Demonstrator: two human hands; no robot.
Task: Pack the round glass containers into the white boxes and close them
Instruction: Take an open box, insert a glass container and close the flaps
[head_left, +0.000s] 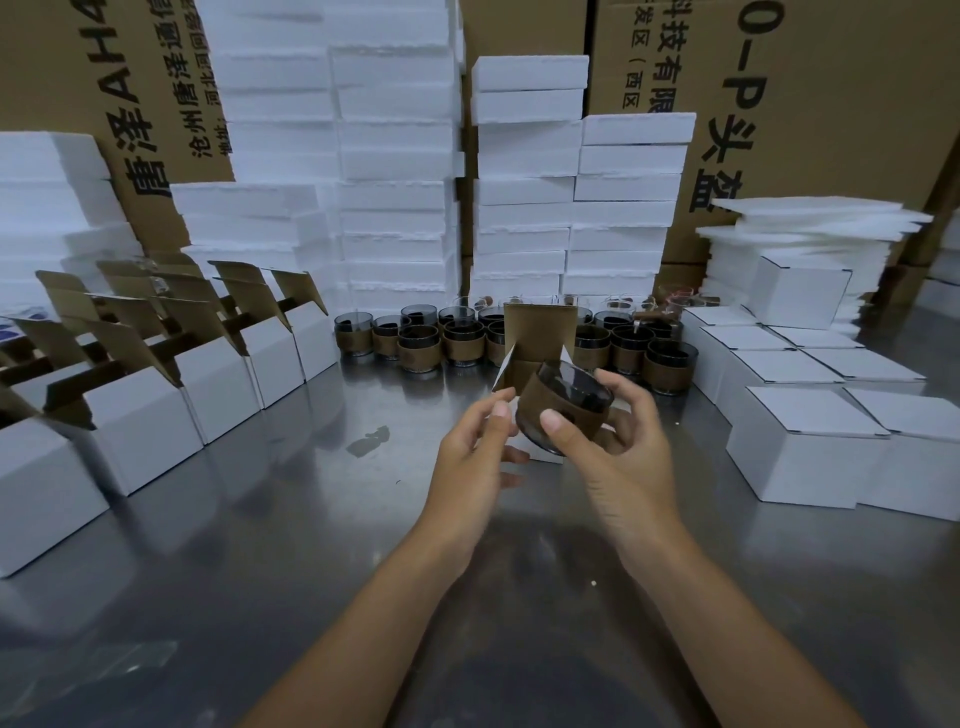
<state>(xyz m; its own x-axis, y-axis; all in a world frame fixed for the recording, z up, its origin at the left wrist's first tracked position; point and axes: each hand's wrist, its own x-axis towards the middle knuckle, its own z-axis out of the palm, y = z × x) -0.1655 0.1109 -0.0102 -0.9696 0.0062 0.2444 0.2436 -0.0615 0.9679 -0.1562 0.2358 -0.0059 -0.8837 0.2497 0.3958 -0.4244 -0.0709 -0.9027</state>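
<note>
My right hand (618, 452) grips a round dark glass container (563, 410) with a brown sleeve, tilted on its side, its mouth facing up and away. It hangs in front of an open white box (540, 338) whose brown inner lid stands upright at the table's middle. My left hand (475, 447) pinches the box's left side flap with thumb and fingertips. The box's lower part is hidden behind my hands and the container. Several more glass containers (462, 340) stand in rows behind the box.
Open white boxes (218, 384) with raised flaps line the left side. Closed white boxes (810, 441) are grouped at the right. White foam stacks (395, 171) and brown cartons (831, 104) wall off the back. The steel table (260, 519) carries a small smudge left of my hands.
</note>
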